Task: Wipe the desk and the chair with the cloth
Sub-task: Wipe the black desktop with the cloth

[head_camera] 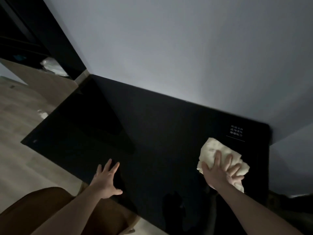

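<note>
Dim room, pale wood-look floor [20, 163] far left, small white blurred scrap on it near the bench's left edge, can't tell what it is. Brown rounded upholstered chair [42, 206] at lower left, tucked just beside the near edge of the bench, left forearm crossing over it. Glossy black rectangular bench [152, 133] fills the middle, back edge against a plain grey wall [169, 48], dark tall panel rising at the bench's far left corner. Left hand [106, 179] lies flat on the bench near its front left edge, fingers straight and spread apart, thumb out to the right, holding nothing. Further right, crumpled cream-white cloth [215, 150] lies on the bench top toward the right end. Right hand [221, 172] presses down on the cloth, palm flat, fingers splayed apart over the fabric, not curled round it; cloth sticks out beyond the fingertips and below the wrist. Small white printed text label [236, 132] on the bench surface just beyond the cloth, near the far right corner, characters too blurred to read
</note>
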A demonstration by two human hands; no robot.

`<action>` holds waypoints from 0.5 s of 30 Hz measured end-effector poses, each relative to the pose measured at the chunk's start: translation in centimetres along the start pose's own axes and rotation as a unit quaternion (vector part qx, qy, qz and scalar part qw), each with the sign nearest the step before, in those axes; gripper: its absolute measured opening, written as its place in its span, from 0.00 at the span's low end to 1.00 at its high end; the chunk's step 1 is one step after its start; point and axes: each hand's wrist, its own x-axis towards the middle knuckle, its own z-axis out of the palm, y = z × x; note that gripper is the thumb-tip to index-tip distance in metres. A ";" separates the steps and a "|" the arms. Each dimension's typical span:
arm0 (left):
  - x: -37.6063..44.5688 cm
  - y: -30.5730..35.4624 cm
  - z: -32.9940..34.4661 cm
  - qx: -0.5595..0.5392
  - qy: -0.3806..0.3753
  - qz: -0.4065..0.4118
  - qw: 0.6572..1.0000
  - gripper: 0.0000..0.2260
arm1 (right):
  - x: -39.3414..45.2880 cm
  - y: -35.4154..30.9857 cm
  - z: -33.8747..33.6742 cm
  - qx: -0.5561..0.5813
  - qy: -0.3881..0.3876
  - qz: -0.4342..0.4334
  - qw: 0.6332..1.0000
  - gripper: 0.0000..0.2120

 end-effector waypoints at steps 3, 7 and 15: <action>1.1 -5.1 -1.2 -0.017 0.017 -0.027 0.999 0.56 | -1.8 -4.5 2.2 -0.010 0.001 -0.013 1.000 0.44; 3.8 -10.9 -3.1 -0.030 0.028 -0.024 0.999 0.60 | -4.4 -11.3 5.7 -0.019 -0.007 -0.032 0.999 0.45; 7.1 -14.6 -3.9 -0.020 0.028 0.053 0.998 0.62 | -7.9 -22.7 10.3 -0.030 0.008 -0.059 0.998 0.44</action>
